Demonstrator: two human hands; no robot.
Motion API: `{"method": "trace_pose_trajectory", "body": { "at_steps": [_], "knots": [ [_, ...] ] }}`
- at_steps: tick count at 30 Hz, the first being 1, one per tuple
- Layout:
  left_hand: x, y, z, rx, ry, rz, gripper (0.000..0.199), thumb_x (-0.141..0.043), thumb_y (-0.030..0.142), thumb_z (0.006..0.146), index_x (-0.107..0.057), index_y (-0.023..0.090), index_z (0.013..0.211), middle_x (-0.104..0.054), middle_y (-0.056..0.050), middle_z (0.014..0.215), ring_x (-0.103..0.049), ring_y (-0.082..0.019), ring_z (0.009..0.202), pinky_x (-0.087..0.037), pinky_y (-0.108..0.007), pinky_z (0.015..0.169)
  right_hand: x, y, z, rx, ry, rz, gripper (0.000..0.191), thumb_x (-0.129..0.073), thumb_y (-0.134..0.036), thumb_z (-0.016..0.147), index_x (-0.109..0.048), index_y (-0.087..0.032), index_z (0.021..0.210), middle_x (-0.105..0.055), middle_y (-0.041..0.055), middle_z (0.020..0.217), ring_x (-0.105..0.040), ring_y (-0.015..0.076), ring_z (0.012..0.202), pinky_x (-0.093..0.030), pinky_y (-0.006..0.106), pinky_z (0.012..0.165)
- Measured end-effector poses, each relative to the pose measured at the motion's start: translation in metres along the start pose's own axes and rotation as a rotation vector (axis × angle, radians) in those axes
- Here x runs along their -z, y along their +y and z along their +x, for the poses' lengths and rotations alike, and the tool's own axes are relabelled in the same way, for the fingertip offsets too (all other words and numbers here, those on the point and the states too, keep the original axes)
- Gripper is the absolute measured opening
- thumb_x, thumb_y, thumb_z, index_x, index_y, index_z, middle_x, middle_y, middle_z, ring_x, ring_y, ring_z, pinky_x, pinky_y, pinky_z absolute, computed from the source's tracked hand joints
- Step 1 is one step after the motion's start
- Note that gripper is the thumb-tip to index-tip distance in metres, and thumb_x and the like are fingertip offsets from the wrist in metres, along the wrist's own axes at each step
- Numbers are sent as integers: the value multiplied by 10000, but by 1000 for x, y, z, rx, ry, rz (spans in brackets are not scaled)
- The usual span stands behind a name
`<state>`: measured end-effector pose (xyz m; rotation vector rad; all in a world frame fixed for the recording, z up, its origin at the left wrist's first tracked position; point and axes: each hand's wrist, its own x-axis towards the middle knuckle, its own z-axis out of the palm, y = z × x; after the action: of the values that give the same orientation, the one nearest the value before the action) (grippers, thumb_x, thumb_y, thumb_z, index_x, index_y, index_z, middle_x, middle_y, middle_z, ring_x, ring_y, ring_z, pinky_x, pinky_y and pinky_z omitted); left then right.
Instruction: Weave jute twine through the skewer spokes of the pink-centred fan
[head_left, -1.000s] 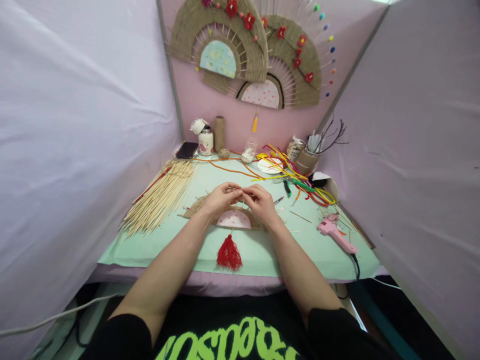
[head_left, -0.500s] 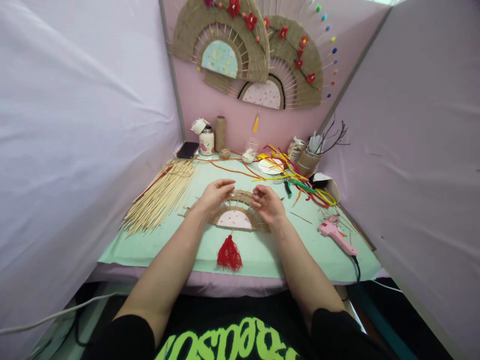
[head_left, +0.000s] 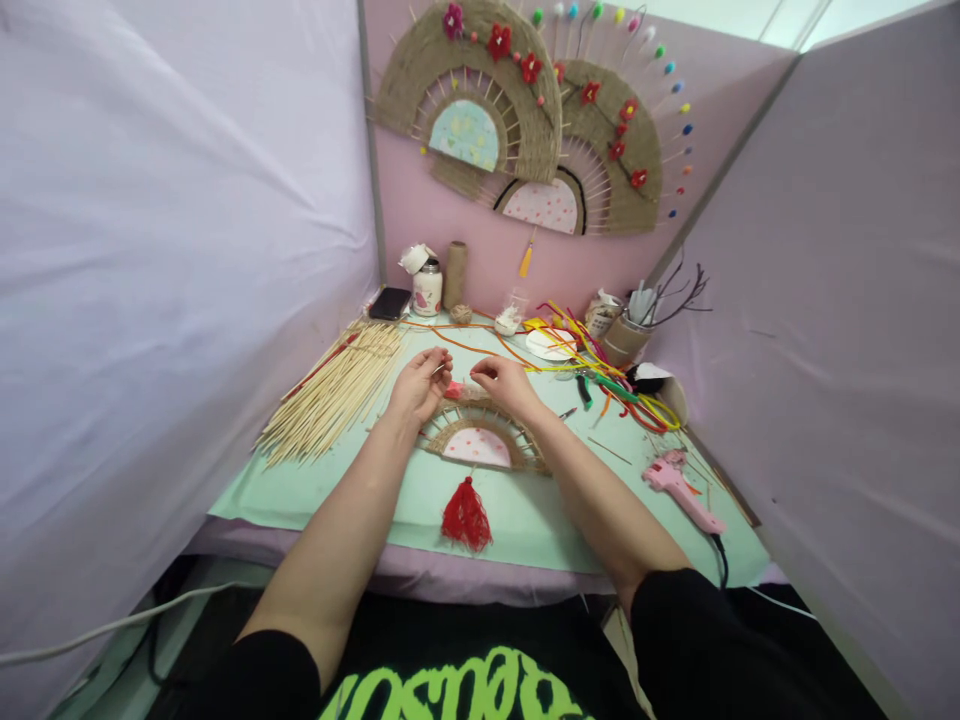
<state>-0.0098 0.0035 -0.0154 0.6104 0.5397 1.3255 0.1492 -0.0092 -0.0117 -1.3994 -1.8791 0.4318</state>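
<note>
A small fan (head_left: pixel 478 446) of twine and thin sticks, with a white dotted half-round centre, lies on the mint-green table before me. From its lower edge hangs a red tassel (head_left: pixel 466 515). Above the fan's upper left, my left hand (head_left: pixel 424 385) is closed, a tiny thin pale thing at its fingertips. My right hand (head_left: pixel 504 382) pinches thumb and fingers together over the upper right of the fan; what it holds, if anything, is too small to make out. Between the hands, a small pinkish-red item (head_left: pixel 456 390) shows behind the fan's top edge.
Bundled thin sticks (head_left: pixel 334 395) lie at the left. A pink glue gun (head_left: pixel 684 490) with a black cord rests at the right. Coloured pipe cleaners (head_left: pixel 600 375), a jar (head_left: pixel 427 288), a phone (head_left: pixel 390 303) and a twig holder (head_left: pixel 628 338) stand or lie behind. Large fans (head_left: pixel 480 90) hang on the back wall.
My left hand has turned palm upward with its fingers closed. My right hand has turned palm down, its fingers now pinched. The pinkish-red item has come into sight between them. The whole view has shifted slightly.
</note>
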Motion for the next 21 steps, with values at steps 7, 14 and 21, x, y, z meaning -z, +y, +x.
{"method": "trace_pose_trajectory", "body": {
  "at_steps": [7, 14, 21],
  "knots": [
    [2, 2, 1, -59, 119, 37, 227, -742, 116, 626, -596, 167, 791, -565, 43, 667, -530, -39, 574, -403, -147, 532, -28, 4, 15, 141, -137, -430, 257, -446, -197, 864, -692, -174, 936, -642, 77, 911, -542, 171, 876, -372, 262, 776],
    [-1, 5, 0, -45, 133, -2, 94, -642, 148, 754, -607, 147, 841, -603, -6, 695, -564, -55, 602, -431, -156, 567, -35, -2, 15, 210, -247, -628, 240, -441, -189, 878, -676, -154, 918, -589, 104, 945, -464, 201, 907, -345, 283, 766],
    [2, 4, 5, 20, 213, -63, 275, -422, -70, 660, -588, 123, 765, -597, -40, 703, -565, -64, 612, -421, -144, 545, -34, 5, 7, 255, -248, -595, 258, -427, -171, 882, -654, -182, 1006, -587, 83, 966, -441, 199, 877, -341, 289, 775]
  ]
}}
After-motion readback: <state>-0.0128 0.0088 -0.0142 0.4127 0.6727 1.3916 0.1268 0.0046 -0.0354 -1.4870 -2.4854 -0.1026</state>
